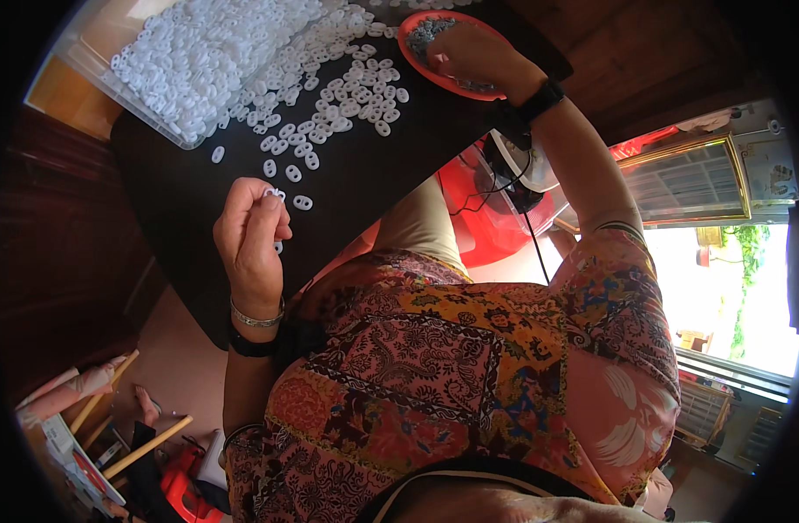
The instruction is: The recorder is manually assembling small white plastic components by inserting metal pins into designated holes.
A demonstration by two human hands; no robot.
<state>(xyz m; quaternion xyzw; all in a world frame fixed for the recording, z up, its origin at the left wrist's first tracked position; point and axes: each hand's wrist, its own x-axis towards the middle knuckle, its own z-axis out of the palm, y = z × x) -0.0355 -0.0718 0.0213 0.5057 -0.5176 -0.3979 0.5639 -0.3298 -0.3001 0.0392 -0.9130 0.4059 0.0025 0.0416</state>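
My left hand (253, 234) is closed in a pinch over the black table, holding a small white oval piece with two holes (275, 193) between thumb and fingertips. Another white piece shows just beneath its fingers. Loose pieces of the same kind (302, 202) lie beside it, and a larger spread (356, 100) reaches back toward the heap. My right hand (482, 59) is down in an orange bowl (411, 54) of small grey parts (427, 31). Its fingers look drawn together among the parts; whatever they hold is hidden.
A clear plastic bin (168, 129) heaped with white pieces (212, 61) stands at the table's far left. The black table (186, 227) has a rounded edge near my left forearm. Below the table on the right are a red plastic tub (486, 231) and a dark cable (536, 248).
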